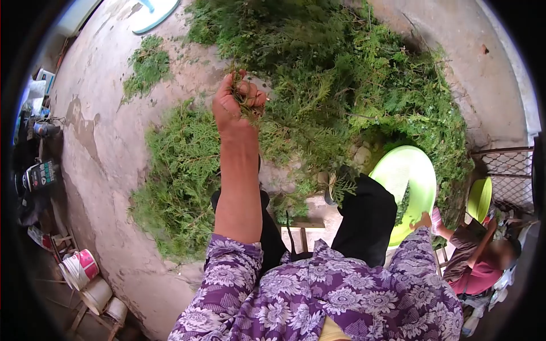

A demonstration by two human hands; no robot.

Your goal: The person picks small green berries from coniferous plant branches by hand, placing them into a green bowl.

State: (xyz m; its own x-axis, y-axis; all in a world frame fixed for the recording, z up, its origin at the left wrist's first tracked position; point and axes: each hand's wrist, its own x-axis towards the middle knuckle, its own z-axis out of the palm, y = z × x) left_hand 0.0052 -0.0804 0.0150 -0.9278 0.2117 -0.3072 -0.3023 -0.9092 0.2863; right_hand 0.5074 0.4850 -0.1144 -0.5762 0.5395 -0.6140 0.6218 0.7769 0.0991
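My left hand (242, 99) is stretched forward, its fingers closed around thin stems of a green conifer-like sprig (238, 85). Beyond it and to both sides lie heaps of cut leafy branches (318, 79). Low on the right, my right hand (422, 220) is at the near edge of a bright green basin (424, 176), seemingly gripping its rim; the fingers are partly hidden. The basin leans at a tilt, with some small green bits (402, 207) inside it.
A smaller leafy pile (149, 65) lies at the upper left. White buckets (79, 270) stand at the lower left. On the right, a seated person (480, 256) is near another green basin (479, 199) and a wire mesh (506, 176). A round blue-rimmed base (154, 17) is at the top.
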